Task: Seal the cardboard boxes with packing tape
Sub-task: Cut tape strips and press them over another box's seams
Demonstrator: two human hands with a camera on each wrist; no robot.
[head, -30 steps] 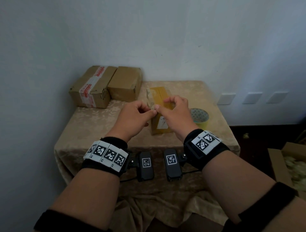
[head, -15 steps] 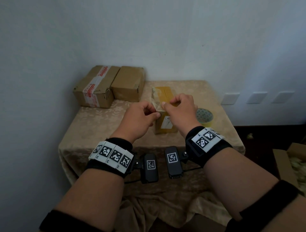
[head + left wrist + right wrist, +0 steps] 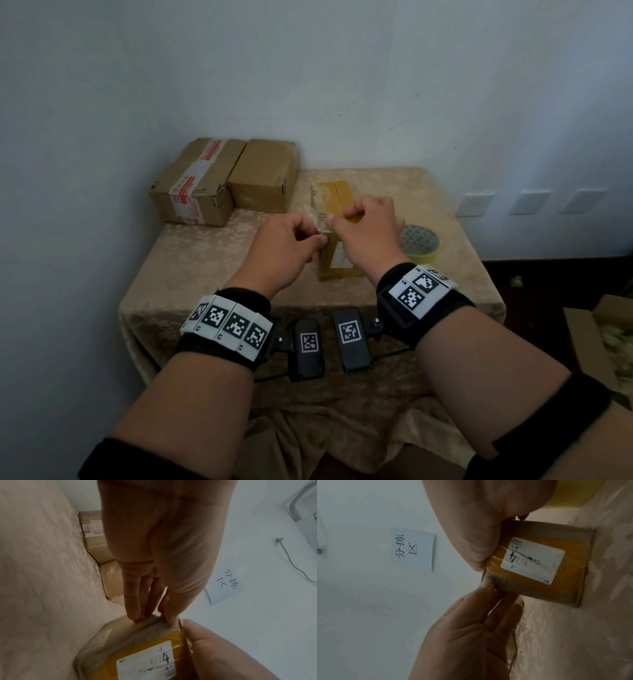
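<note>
Standing before you is a small table (image 3: 205, 260) draped in a beige patterned cloth, pushed into a corner of pale walls. At its far left corner sit two closed brown cardboard boxes side by side and touching: the left box (image 3: 195, 185) carries a strip of white tape with red print, and the plain box (image 3: 263, 176) sits just to its right. Near the middle of the table stands the small box (image 3: 337, 195) you are working on, wrapped in yellow-brown tape, with a white label (image 3: 533, 562) on the side facing you. Just right of it, lying flat on the cloth, is a roll of tape (image 3: 419, 241).

Your hands meet at the near top edge of the small box. Your right hand (image 3: 371, 228) has its fingers curled, thumb and forefinger pinching at that top edge. Your left hand (image 3: 282, 250) pinches a loose piece of clear tape (image 3: 312, 216) at the box's left corner, thumb on top and the other fingers (image 3: 137, 601) held together against the left side.

A white paper note (image 3: 412, 549) with handwritten characters is stuck on the wall above. On the floor to your right sits an open cardboard carton (image 3: 582, 339).
</note>
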